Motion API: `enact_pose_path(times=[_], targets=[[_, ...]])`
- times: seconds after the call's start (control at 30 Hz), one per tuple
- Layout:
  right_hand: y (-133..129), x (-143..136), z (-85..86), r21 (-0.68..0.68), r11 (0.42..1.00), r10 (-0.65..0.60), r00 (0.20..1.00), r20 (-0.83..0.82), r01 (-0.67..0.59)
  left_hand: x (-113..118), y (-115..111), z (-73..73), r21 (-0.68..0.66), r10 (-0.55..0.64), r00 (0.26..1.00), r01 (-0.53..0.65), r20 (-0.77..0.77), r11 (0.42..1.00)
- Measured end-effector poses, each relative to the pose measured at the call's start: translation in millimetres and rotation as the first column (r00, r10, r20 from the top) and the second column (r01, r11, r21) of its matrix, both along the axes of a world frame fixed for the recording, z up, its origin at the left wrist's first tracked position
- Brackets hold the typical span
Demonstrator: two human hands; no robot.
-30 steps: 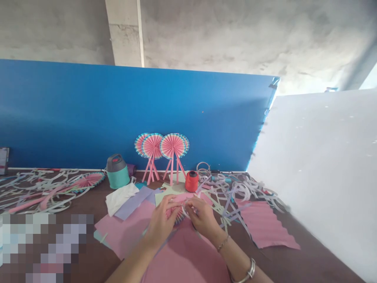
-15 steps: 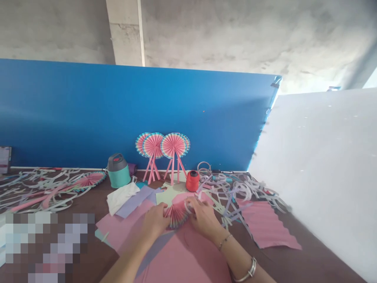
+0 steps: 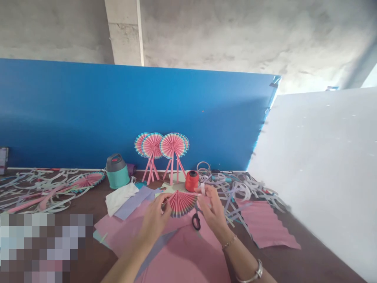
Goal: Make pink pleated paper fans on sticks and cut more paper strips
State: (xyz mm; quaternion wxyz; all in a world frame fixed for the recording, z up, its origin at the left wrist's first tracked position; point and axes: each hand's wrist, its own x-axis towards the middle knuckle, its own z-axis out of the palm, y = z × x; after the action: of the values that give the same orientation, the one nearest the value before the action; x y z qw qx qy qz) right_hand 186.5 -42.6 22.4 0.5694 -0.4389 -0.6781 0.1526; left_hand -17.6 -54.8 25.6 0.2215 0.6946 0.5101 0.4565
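Centrally, low in the frame, a pleated pink paper fan [image 3: 180, 204] is held spread above pink sheets [image 3: 188, 255], its left edge pinched by the left hand [image 3: 156, 216]. Its right edge is met by the right hand [image 3: 210, 208], whose fingers are curled; whether that edge is gripped cannot be told. Black-handled scissors [image 3: 196, 221] are seen between the hands, just below the fan.
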Motion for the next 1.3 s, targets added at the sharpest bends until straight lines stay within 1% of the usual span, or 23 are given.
enact_pose_path(times=[0.07, 0.13, 0.2, 0.3, 0.37, 0.43, 0.5, 0.57, 0.6, 0.63, 0.7, 0.73, 0.8, 0.83, 0.87, 0.9, 0.93, 1.0, 1.07, 1.13, 1.2, 1.23, 1.3], targets=[[-8.0, -7.0, 3.6, 0.011, 0.994, 0.106, 0.994, -0.039, -0.105, 0.7, -0.3, -0.1, -0.033, -0.022, 0.997, 0.024, 0.079, 0.999], [-15.2, -11.1, 5.0, 0.054, 0.987, 0.150, 0.989, 0.018, -0.151, 2.9, 0.3, -1.0, -0.046, -0.006, 0.986, 0.014, 0.167, 0.999], [-21.3, -13.0, 5.4, 0.139, 0.976, 0.148, 0.979, 0.143, -0.168, 8.1, 0.2, -0.7, -0.073, -0.002, 0.963, 0.022, 0.271, 0.997], [-27.6, -14.9, 6.9, 0.261, 0.942, 0.101, 0.922, 0.373, -0.209, 21.0, -4.9, 5.8, -0.141, -0.028, 0.894, 0.101, 0.446, 0.985], [-29.7, -16.6, 9.2, 0.302, 0.920, 0.077, 0.872, 0.483, -0.248, 29.7, -11.4, 14.1, -0.188, -0.044, 0.813, 0.186, 0.581, 0.964], [-30.5, -18.5, 12.4, 0.323, 0.905, 0.064, 0.839, 0.540, -0.277, 35.5, -18.0, 23.2, -0.224, -0.058, 0.719, 0.291, 0.692, 0.930], [-30.6, -19.9, 15.9, 0.323, 0.899, 0.066, 0.821, 0.567, -0.296, 38.0, -22.3, 30.9, -0.261, -0.013, 0.600, 0.368, 0.800, 0.893], [-30.9, -20.2, 18.9, 0.316, 0.898, 0.075, 0.814, 0.576, -0.306, 39.2, -22.9, 34.9, -0.287, 0.054, 0.490, 0.415, 0.870, 0.863], [-31.0, -19.8, 20.0, 0.312, 0.899, 0.081, 0.816, 0.573, -0.308, 40.0, -21.8, 35.2, -0.294, 0.077, 0.456, 0.425, 0.886, 0.856], [-31.0, -19.2, 20.7, 0.303, 0.902, 0.089, 0.821, 0.564, -0.306, 41.2, -19.9, 34.3, -0.299, 0.092, 0.442, 0.427, 0.892, 0.853], [-30.4, -16.9, 22.0, 0.268, 0.924, 0.107, 0.857, 0.504, -0.272, 45.0, -14.7, 29.9, -0.286, 0.083, 0.459, 0.394, 0.885, 0.873], [-29.6, -15.1, 23.0, 0.238, 0.943, 0.111, 0.895, 0.431, -0.231, 47.2, -11.9, 27.2, -0.271, 0.070, 0.475, 0.369, 0.877, 0.889], [-27.1, -10.7, 28.1, 0.136, 0.983, 0.101, 0.978, 0.183, -0.127, 51.6, -7.3, 23.6, -0.218, 0.039, 0.498, 0.307, 0.866, 0.926], [-25.7, -8.1, 32.8, 0.072, 0.993, 0.086, 0.996, 0.030, -0.088, 53.3, -5.9, 23.6, -0.198, 0.024, 0.521, 0.280, 0.853, 0.940], [-24.4, -5.5, 39.3, 0.002, 0.997, 0.073, 0.991, -0.114, -0.073, 54.7, -5.2, 25.3, -0.180, 0.009, 0.555, 0.255, 0.832, 0.950], [-23.5, -3.1, 47.6, -0.055, 0.994, 0.074, 0.971, -0.228, -0.089, 55.7, -5.2, 28.5, -0.167, -0.006, 0.594, 0.236, 0.804, 0.957], [-23.2, -1.0, 57.5, -0.099, 0.986, 0.100, 0.953, -0.286, -0.133, 56.5, -5.7, 33.0, -0.151, -0.029, 0.635, 0.227, 0.772, 0.962], [-24.7, 0.9, 80.4, -0.207, 0.942, 0.187, 0.926, -0.329, -0.264, 57.4, -7.1, 44.3, -0.113, -0.072, 0.675, 0.227, 0.734, 0.967], [-28.6, -1.0, 103.3, -0.275, 0.871, 0.305, 0.886, -0.348, -0.408, 58.0, -7.5, 55.3, -0.056, -0.126, 0.692, 0.234, 0.711, 0.971], [-33.2, -6.3, 121.5, -0.315, 0.824, 0.360, 0.865, -0.350, -0.471, 58.2, -6.6, 63.5, -0.009, -0.164, 0.693, 0.239, 0.702, 0.971], [-36.0, -12.7, 131.4, -0.356, 0.800, 0.382, 0.867, -0.319, -0.483, 57.2, -5.3, 68.9, 0.039, -0.213, 0.683, 0.261, 0.699, 0.965], [-36.0, -15.6, 132.8, -0.375, 0.794, 0.390, 0.874, -0.290, -0.479, 56.2, -4.8, 70.9, 0.056, -0.236, 0.679, 0.276, 0.696, 0.960], [-32.6, -20.0, 129.9, -0.401, 0.793, 0.397, 0.888, -0.233, -0.459, 53.6, -4.8, 74.5, 0.054, -0.249, 0.673, 0.297, 0.697, 0.953]])
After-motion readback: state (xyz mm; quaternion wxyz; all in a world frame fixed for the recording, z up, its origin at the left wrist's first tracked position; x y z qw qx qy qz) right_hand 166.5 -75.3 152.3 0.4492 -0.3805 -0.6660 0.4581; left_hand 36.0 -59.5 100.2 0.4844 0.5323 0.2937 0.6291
